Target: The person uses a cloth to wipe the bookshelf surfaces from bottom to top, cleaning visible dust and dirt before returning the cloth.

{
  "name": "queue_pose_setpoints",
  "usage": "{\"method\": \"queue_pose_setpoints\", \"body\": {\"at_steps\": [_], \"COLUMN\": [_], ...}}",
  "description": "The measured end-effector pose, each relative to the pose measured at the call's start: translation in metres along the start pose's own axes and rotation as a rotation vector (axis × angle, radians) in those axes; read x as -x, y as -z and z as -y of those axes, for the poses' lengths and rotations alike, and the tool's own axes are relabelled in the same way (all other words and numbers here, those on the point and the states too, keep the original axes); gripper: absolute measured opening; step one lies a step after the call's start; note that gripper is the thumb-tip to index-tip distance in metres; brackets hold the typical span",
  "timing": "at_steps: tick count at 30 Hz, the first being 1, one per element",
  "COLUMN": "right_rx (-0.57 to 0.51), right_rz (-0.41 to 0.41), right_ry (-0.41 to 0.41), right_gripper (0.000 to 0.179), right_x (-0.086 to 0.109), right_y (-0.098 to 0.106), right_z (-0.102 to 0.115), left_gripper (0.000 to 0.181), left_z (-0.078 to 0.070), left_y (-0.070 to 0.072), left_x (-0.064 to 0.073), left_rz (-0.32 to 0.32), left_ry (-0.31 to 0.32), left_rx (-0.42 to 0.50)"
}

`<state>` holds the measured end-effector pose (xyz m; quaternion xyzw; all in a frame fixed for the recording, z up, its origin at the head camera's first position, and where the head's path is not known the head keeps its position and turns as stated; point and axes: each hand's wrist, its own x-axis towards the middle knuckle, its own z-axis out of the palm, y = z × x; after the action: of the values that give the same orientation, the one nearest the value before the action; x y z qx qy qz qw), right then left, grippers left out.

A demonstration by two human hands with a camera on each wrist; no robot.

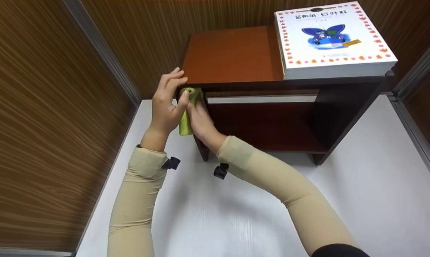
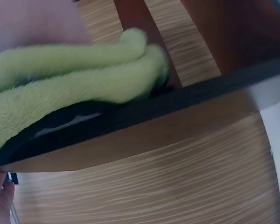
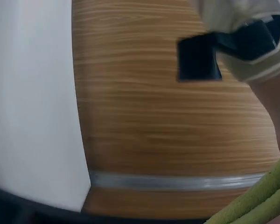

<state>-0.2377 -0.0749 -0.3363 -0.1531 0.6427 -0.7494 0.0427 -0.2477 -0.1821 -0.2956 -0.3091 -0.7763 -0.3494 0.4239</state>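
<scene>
I'm holding my left hand [image 1: 163, 109] up at the near left corner of the shelf [image 1: 232, 53], the wrist lying below the fingers. These fingers are bending slightly, their tips reaching to the edge of the top, and the thumb is standing apart from them, its tip lying against the cloth [image 1: 186, 125]. I'm angling my right hand [image 1: 202, 123] in from the other side, up and to the left, its palm side turning toward the cloth and its fingers going up along the inside of the shelf's left panel. The ends of those right fingers are hiding behind the cloth and the panel, so I cannot tell whether they are pinching or only pressing.

The green cloth is sitting between my two hands, just below the left fingertips, covering part of the panel's front edge, with one end hanging down beside my right palm. In the left wrist view it is showing as thick, soft folds along the dark edge.

My left forearm, in its beige sleeve [image 1: 136, 203], is rising almost straight toward the fingers, while the right one is slanting across from lower right, bending at the elbow. A black clip [image 1: 171, 163] is sticking out at each wrist. Well to the right of my fingers, books [image 1: 336, 46] are lying stacked on the shelf, and the white worktop [image 1: 250, 221] is spreading below my hands.
</scene>
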Motion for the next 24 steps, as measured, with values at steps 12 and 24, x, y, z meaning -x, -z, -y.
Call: {"method": "queue_pose_setpoints", "body": {"at_steps": [12,24], "right_rx": [0.075,0.157], "right_rz": [0.051,0.092], "right_ry": [0.239,0.124], "right_gripper": [0.047,0.057], "right_x": [-0.011,-0.002], "right_y": [0.011,0.022], "right_z": [-0.019,-0.033], "left_gripper": [0.042,0.062], "left_z": [-0.035,-0.036], "left_y": [0.008,-0.008], "left_x": [-0.070,-0.097], "left_rz": [0.566,1.103], "left_ry": [0.167,0.399], "left_rx": [-0.559,-0.467]}}
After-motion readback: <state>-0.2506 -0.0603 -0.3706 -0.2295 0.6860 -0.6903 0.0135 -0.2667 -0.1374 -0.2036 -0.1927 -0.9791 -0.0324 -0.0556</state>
